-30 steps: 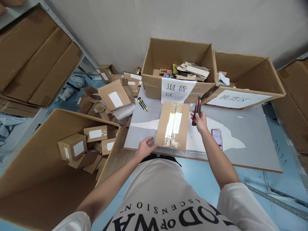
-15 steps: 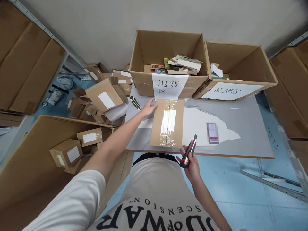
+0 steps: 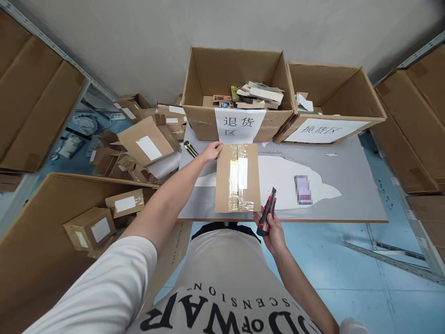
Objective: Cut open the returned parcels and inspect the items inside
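Observation:
A taped cardboard box (image 3: 224, 185) lies on the grey table in front of me, with clear tape down its middle and a white label under the tape. My left hand (image 3: 212, 151) grips its far left corner, the fingers closed there. In my right hand (image 3: 273, 230) is a red and black utility knife (image 3: 267, 214), its tip pointing up and away from me. The fingertips of that hand are at the box's near right corner. A yellow and black utility knife (image 3: 190, 149) lies by my left forearm.
Behind the box stand two large open cartons with paper signs, one (image 3: 274, 125) holding books, the other (image 3: 368, 119) some papers. Empty-looking small boxes (image 3: 148, 139) are heaped at left, above a big carton (image 3: 59, 185). A blurred purple item (image 3: 303, 189) lies on the table (image 3: 354, 185).
My left hand has closed on the box's far corner, where its fingers were spread before. My right hand, with the knife, has shifted slightly toward the box's near corner. The view has moved a little.

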Available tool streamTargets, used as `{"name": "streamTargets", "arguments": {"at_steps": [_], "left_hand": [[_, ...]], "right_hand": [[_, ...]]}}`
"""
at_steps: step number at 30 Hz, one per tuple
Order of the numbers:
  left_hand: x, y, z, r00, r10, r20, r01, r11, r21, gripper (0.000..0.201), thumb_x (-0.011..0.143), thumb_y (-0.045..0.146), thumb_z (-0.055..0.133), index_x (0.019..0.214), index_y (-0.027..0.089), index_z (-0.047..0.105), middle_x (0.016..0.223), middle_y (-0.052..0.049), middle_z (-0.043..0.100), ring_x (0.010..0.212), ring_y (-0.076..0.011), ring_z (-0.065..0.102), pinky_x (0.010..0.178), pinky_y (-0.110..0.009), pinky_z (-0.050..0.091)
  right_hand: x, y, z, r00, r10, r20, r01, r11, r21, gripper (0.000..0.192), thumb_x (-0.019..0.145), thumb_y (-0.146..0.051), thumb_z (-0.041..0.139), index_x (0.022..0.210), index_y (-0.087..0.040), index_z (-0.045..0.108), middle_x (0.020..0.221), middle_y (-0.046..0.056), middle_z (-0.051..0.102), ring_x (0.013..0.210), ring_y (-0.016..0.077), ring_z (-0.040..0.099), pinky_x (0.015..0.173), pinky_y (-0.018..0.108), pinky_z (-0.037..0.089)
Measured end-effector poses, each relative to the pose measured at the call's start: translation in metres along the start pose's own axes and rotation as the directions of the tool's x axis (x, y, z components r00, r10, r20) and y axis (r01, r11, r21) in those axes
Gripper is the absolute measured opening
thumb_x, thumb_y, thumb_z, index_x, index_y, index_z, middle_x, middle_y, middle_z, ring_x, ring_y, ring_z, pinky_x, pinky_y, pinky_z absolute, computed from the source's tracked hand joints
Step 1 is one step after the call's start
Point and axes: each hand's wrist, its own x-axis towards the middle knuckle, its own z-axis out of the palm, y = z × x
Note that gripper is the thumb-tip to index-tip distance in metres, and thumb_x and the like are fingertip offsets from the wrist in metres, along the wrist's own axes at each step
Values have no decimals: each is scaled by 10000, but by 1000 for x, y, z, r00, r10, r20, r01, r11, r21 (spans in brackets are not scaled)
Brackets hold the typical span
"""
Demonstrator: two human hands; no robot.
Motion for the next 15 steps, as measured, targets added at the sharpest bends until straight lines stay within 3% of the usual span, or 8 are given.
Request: {"name": "streamTargets", "arguments": {"at_steps": [3, 8, 15], "left_hand": [[-13, -3, -12, 998, -2, -67, -3, 997, -75, 203, 843, 302, 583, 992, 174, 635, 875, -32, 631, 720, -119, 563, 721, -294, 517], [-54, -19, -27, 989, 13, -149, -53, 964, -262, 218, 851, 278, 555, 1006, 181, 673, 952, -37, 672, 812, -119, 615, 803, -295, 527], [-131, -60, -12, 896, -139, -423, -82, 882, -465, 197, 819, 266, 612, 955, 159, 707, 1141, -51, 666, 926, -131, 636, 877, -311, 528]], "right_hand": [[11, -23, 0, 1000, -28, 3, 28, 999, -37, 471, 700, -439, 757, 1125, -295, 615, 1261, 6, 619, 1008, 238, 671, 995, 455, 490], [51, -84, 7, 994, -108, 18, 109, 974, -196, 289, 737, -363, 734, 971, -230, 630, 1096, 32, 690, 902, 196, 701, 910, 377, 560], [120, -154, 42, 984, -19, 177, 104, 868, -485, 57, 840, -213, 602, 895, -201, 589, 863, 18, 691, 674, 118, 671, 706, 275, 608]]}}
